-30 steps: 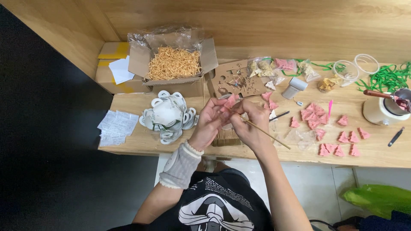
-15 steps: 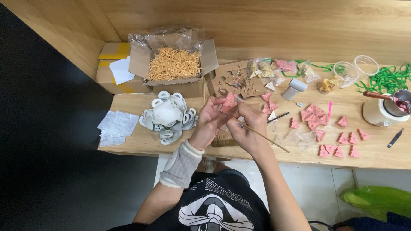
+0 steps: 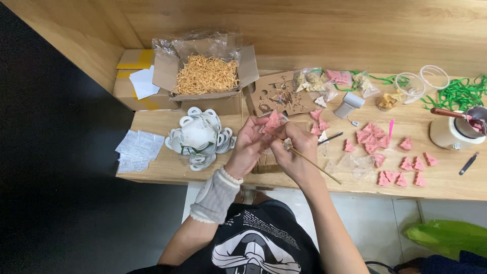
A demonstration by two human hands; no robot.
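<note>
Largest first: the wooden bench [image 3: 203,170] holds an open cardboard box [image 3: 205,76] of straw-coloured shreds at 11 o'clock from the hands, and a pile of white rings [image 3: 199,137] at 9 o'clock. Scattered from 1 to 4 o'clock lie many loose pink pieces [image 3: 401,165], most of them apparently awaiting their turn; how many are finished cannot be told. A white pot [image 3: 449,133] sits far out at 3 o'clock, green ribbon [image 3: 459,94] at 2 o'clock.

At the centre, the left hand [image 3: 248,147] is curled closed around one pink piece [image 3: 273,123], raised just above the bench. The right hand [image 3: 291,152] is pinched tight on a thin stick [image 3: 314,165], whose free end trails toward 4 o'clock, its working end against the piece. So one piece is in hand, mid-work.

Compared with a second ago, the hands sit in nearly the same spot; the stick has swung slightly and the bench layout is unchanged.
</note>
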